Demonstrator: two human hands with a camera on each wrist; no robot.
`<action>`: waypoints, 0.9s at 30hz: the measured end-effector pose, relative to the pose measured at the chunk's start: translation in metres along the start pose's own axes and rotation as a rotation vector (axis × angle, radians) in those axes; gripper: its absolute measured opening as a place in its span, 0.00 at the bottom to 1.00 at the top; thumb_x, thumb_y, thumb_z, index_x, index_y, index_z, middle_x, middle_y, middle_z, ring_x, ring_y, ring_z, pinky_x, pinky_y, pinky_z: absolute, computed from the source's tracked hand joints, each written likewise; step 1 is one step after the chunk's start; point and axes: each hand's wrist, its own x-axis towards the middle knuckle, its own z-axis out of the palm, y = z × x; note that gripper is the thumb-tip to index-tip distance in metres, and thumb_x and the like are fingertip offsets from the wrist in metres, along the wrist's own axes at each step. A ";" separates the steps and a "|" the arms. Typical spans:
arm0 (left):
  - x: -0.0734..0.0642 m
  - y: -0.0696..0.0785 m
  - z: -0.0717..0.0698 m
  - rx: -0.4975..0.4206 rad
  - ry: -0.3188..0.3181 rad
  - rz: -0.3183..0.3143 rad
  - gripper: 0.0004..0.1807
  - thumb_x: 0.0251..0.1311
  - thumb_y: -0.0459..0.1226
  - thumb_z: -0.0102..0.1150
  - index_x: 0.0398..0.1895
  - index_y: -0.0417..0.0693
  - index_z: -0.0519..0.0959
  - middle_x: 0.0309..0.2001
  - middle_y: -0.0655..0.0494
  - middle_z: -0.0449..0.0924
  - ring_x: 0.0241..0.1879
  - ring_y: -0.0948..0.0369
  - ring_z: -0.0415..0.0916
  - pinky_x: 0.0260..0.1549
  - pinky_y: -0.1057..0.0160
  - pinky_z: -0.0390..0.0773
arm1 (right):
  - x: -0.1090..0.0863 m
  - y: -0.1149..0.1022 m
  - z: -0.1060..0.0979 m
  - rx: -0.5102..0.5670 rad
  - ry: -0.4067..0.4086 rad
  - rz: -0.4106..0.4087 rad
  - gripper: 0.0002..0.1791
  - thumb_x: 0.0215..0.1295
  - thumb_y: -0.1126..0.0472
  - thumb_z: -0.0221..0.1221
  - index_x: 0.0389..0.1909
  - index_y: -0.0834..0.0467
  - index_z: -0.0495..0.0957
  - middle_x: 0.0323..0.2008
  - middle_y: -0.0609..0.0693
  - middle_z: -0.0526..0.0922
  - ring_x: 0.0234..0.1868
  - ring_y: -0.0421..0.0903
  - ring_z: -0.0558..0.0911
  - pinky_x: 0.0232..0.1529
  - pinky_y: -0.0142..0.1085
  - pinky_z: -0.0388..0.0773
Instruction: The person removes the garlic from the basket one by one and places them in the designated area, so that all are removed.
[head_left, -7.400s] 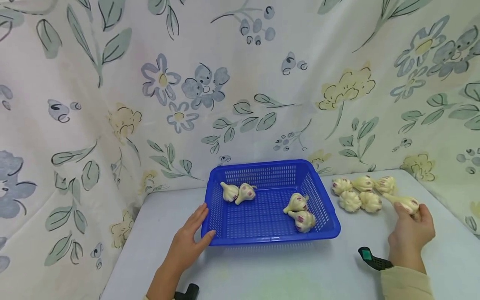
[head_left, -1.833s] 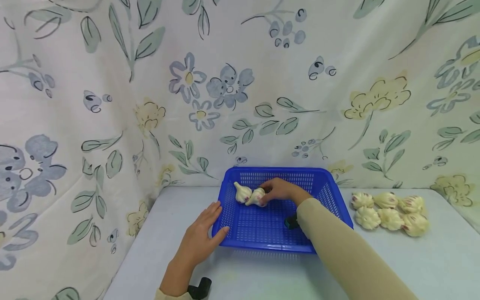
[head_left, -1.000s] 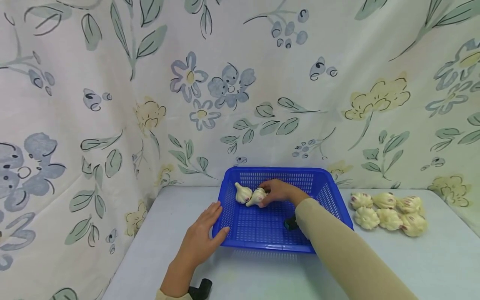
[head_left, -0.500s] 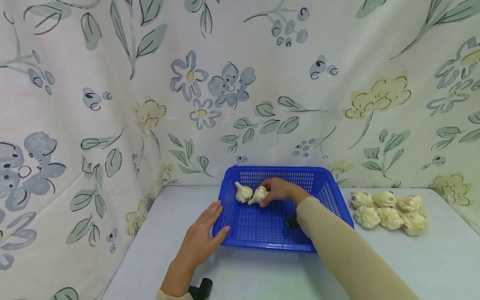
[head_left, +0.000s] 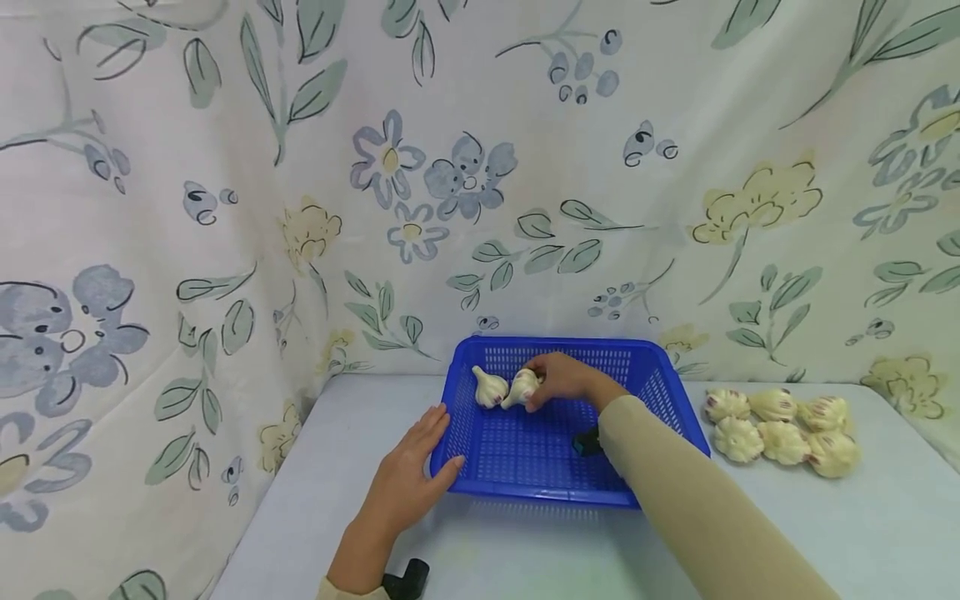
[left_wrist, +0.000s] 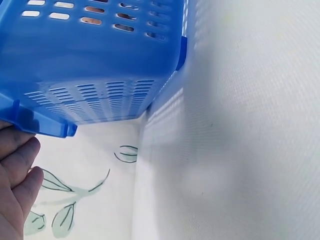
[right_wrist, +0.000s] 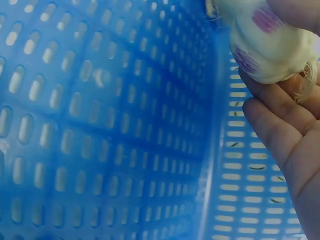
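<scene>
A blue plastic basket [head_left: 517,454] stands on the white table. My right hand [head_left: 562,379] reaches into its back left part and pinches a garlic bulb [head_left: 522,388] between thumb and fingers. In the right wrist view this garlic bulb [right_wrist: 267,45] shows purple streaks and roots, with the fingers beneath it. Another garlic bulb [head_left: 490,388] lies just to its left in the basket. My left hand [head_left: 405,471] rests at the basket's left rim, fingers extended; in the left wrist view its fingertips touch the rim [left_wrist: 45,125]. My right sleeve hides the basket's right part.
Several garlic bulbs [head_left: 780,425] lie grouped on the table, right of the basket. A floral curtain [head_left: 480,183] hangs behind and along the left. The white table [head_left: 510,550] extends in front of the basket. Black straps with devices are on both wrists.
Earlier my right hand held a garlic bulb above the table at right; it has since moved into the basket and gripped another bulb, which has just shifted slightly. My left hand stays at the rim.
</scene>
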 end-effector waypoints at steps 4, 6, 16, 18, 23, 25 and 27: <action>0.000 0.001 0.001 -0.004 -0.021 -0.014 0.37 0.63 0.57 0.57 0.72 0.52 0.66 0.75 0.63 0.59 0.75 0.58 0.57 0.68 0.48 0.65 | -0.005 -0.001 -0.005 0.025 0.016 -0.004 0.40 0.46 0.58 0.76 0.62 0.62 0.74 0.53 0.54 0.82 0.46 0.46 0.81 0.48 0.40 0.81; 0.000 0.002 0.001 -0.004 -0.028 -0.019 0.37 0.64 0.57 0.57 0.72 0.52 0.66 0.75 0.63 0.59 0.75 0.58 0.56 0.68 0.48 0.64 | -0.008 -0.002 -0.009 0.057 0.023 -0.004 0.40 0.47 0.58 0.75 0.64 0.62 0.73 0.53 0.54 0.82 0.46 0.46 0.82 0.48 0.40 0.81; 0.000 0.003 0.001 0.002 -0.020 -0.036 0.37 0.63 0.56 0.58 0.73 0.51 0.66 0.75 0.61 0.59 0.75 0.56 0.56 0.68 0.47 0.64 | -0.027 -0.015 -0.031 0.128 0.072 -0.024 0.40 0.47 0.57 0.75 0.65 0.56 0.73 0.48 0.51 0.84 0.45 0.47 0.81 0.48 0.40 0.80; 0.000 0.002 0.001 0.005 -0.022 -0.040 0.38 0.63 0.55 0.59 0.73 0.51 0.66 0.75 0.60 0.58 0.75 0.56 0.57 0.68 0.47 0.65 | -0.032 -0.017 -0.035 0.123 0.079 -0.031 0.40 0.48 0.56 0.75 0.65 0.56 0.73 0.48 0.51 0.84 0.46 0.47 0.81 0.48 0.41 0.80; 0.001 0.001 0.004 0.011 -0.023 -0.046 0.38 0.62 0.54 0.60 0.73 0.52 0.65 0.76 0.60 0.58 0.75 0.55 0.57 0.68 0.46 0.65 | -0.045 -0.021 -0.046 0.112 0.112 -0.043 0.42 0.49 0.54 0.75 0.67 0.54 0.71 0.50 0.51 0.83 0.49 0.48 0.81 0.50 0.43 0.80; 0.001 0.001 0.004 0.013 -0.021 -0.043 0.38 0.62 0.54 0.60 0.73 0.52 0.65 0.76 0.60 0.59 0.75 0.55 0.57 0.68 0.46 0.65 | -0.050 -0.022 -0.051 0.104 0.129 -0.047 0.43 0.48 0.52 0.75 0.68 0.52 0.71 0.51 0.50 0.82 0.49 0.48 0.81 0.50 0.43 0.80; 0.001 0.001 0.004 0.015 -0.023 -0.038 0.37 0.63 0.54 0.60 0.73 0.52 0.65 0.75 0.59 0.59 0.75 0.55 0.57 0.68 0.46 0.65 | -0.056 -0.023 -0.055 0.084 0.139 -0.059 0.43 0.48 0.50 0.75 0.68 0.51 0.71 0.51 0.50 0.82 0.50 0.48 0.81 0.49 0.42 0.80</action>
